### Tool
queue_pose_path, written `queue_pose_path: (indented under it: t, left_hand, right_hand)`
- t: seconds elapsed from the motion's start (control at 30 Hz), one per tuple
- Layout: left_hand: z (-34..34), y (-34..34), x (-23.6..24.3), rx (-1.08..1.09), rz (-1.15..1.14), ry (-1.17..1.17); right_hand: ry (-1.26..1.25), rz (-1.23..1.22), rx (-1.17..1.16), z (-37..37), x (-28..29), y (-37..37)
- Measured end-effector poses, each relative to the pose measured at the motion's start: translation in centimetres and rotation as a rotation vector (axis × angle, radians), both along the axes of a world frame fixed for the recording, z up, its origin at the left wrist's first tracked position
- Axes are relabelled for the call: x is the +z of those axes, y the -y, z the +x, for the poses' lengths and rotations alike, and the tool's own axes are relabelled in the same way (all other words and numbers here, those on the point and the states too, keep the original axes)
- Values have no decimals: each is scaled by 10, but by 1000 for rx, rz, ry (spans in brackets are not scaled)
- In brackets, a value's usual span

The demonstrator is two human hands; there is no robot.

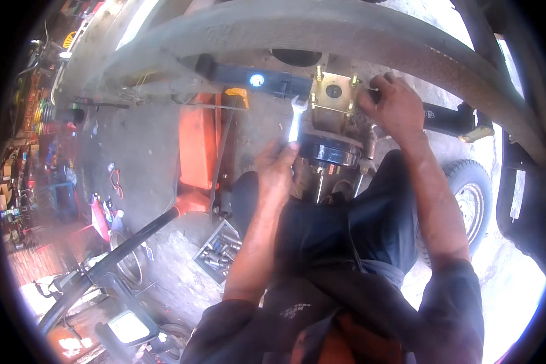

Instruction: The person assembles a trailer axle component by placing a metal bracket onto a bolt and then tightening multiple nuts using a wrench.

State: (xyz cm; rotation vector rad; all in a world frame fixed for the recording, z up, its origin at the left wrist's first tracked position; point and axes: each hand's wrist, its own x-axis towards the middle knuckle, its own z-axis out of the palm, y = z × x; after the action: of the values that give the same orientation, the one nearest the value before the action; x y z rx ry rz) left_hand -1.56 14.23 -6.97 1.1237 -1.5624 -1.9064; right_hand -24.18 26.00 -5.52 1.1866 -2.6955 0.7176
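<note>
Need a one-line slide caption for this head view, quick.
Left hand holds a shiny open-ended steel spanner up at a brass-coloured bolted bracket plate while the right hand grips its other side.

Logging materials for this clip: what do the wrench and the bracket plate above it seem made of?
Wrench in the left hand: likely polished steel, bright silvery glare. Bracket plate by the right hand: probably plated metal, dull yellowish sheen, bolts through it.

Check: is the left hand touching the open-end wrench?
Touching. The head view shows the left hand gripping the lower shaft of the wrench.
</note>
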Motion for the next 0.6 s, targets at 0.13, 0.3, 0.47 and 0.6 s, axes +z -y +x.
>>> queue_pose_path:
  t: [0.13, 0.3, 0.47, 0.6]
  left_hand:
    - [-15, -9, 8, -41, 90, -43]
    - [-22, -19, -4, -8, 171, -66]
    - [-46, -47, 35, -7, 166, 77]
    - [-54, -51, 50, -124, -66, 277]
  right_hand:
    - [-42, 101, 257, -4, 4, -14]
    - [-123, 310, 105, 34, -6, 12]
    - [-109, 283, 54, 34, -3, 10]
    - [-69, 290, 46, 35, 0, 13]
